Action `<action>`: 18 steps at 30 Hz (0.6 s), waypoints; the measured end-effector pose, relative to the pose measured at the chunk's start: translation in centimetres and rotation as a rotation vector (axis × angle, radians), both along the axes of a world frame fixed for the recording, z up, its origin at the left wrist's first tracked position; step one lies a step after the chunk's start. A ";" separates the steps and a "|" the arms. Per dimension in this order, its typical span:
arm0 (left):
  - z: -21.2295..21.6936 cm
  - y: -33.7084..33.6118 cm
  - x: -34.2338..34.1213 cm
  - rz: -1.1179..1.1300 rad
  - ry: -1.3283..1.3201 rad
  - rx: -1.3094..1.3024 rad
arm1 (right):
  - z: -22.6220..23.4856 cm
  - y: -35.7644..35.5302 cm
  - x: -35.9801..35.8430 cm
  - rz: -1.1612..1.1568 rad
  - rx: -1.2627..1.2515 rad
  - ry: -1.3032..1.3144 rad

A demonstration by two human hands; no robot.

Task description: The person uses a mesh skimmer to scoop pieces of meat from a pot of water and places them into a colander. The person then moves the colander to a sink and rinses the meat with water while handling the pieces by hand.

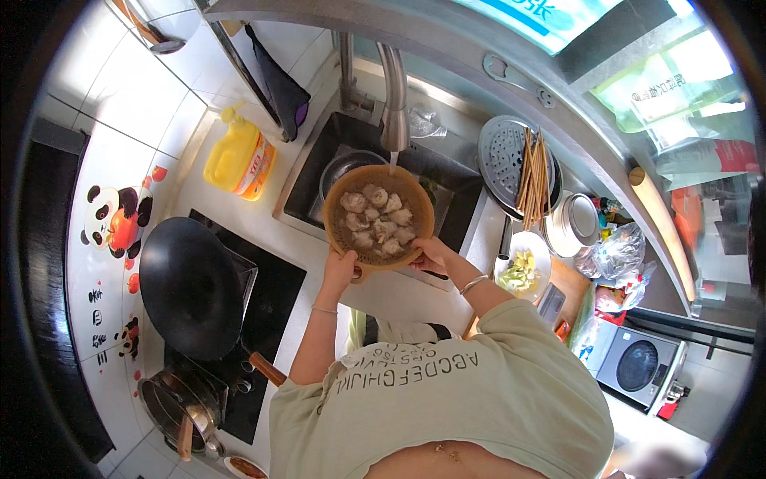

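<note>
A green shirt [455, 399] is closest. The left hand [343, 267] and right hand [433, 255] both grip the basket [329, 211] by its near edge. Pale lumps [384, 229] sit inside, over the sink [456, 191], by the running tap [394, 128]. Washing looks started; draining seems left.

i'm looking in on a kitchen: a dark sink [461, 199] with a running faucet [393, 104], a strainer [332, 209] of food held there, a black wok [191, 287] by the cooktop [279, 291], and white wall tiles [136, 144].

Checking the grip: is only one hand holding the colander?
No, the left hand and right hand both hold the colander by its edge.
</note>
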State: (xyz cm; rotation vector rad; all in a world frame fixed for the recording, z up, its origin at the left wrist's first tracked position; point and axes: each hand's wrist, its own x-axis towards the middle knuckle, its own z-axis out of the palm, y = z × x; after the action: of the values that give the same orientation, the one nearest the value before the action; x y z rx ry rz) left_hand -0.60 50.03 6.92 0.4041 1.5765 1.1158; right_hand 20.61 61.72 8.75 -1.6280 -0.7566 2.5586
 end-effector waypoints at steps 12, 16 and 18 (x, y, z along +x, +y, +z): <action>0.4 1.3 0.4 -0.020 0.037 -0.023 | 4.0 0.5 -1.2 -0.094 0.388 -0.065; -1.5 1.4 0.3 -0.005 0.015 0.077 | 0.6 1.4 -0.2 -0.061 0.362 -0.026; -2.3 1.5 -0.6 -0.032 0.119 0.071 | 0.4 1.4 -0.3 -0.125 0.343 0.018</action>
State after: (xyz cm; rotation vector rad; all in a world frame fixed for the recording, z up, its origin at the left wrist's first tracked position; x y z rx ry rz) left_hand -1.16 51.54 4.63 0.5501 1.6312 1.1429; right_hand 20.27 63.10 9.12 -1.4896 -0.9915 2.2065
